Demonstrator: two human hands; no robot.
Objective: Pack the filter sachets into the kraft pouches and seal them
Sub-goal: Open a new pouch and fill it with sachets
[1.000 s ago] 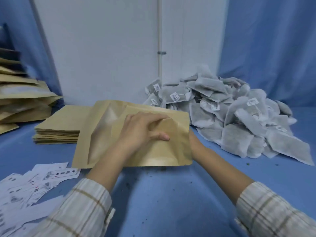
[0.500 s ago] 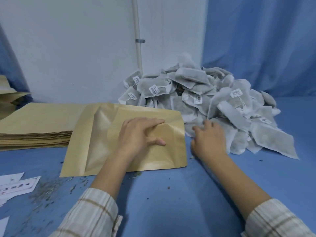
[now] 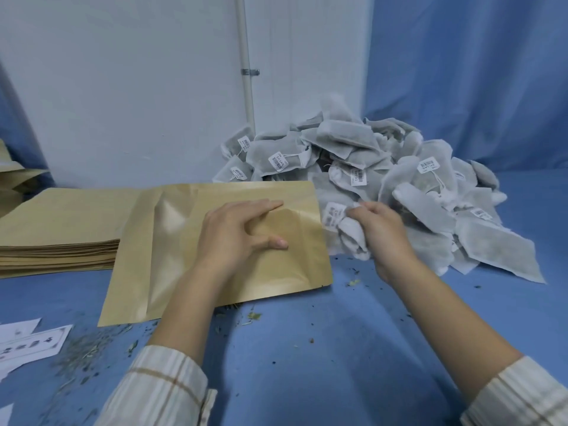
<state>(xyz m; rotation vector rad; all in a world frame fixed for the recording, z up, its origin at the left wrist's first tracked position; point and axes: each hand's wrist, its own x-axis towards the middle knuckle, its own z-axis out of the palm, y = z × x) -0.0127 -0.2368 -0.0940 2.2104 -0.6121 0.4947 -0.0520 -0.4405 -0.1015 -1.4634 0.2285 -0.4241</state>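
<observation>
A kraft pouch (image 3: 172, 250) lies flat on the blue table, its mouth toward the right. My left hand (image 3: 236, 232) rests on the pouch near that mouth, fingers spread and thumb out. Just right of the pouch, my right hand (image 3: 381, 229) grips a white filter sachet (image 3: 350, 238) with a barcode tag, at the near edge of the heap of filter sachets (image 3: 430, 179). The heap lies at the back right against the wall.
A stack of flat kraft pouches (image 3: 58, 229) sits at the left, with more pouches (image 3: 12, 179) behind it. White paper labels (image 3: 27, 342) lie at the front left. Loose herb crumbs (image 3: 89, 348) dot the blue table (image 3: 307, 348).
My right hand came out from behind the pouch, reached the heap's near edge and closed on a sachet. My left hand stayed on the pouch. The view shifted right.
</observation>
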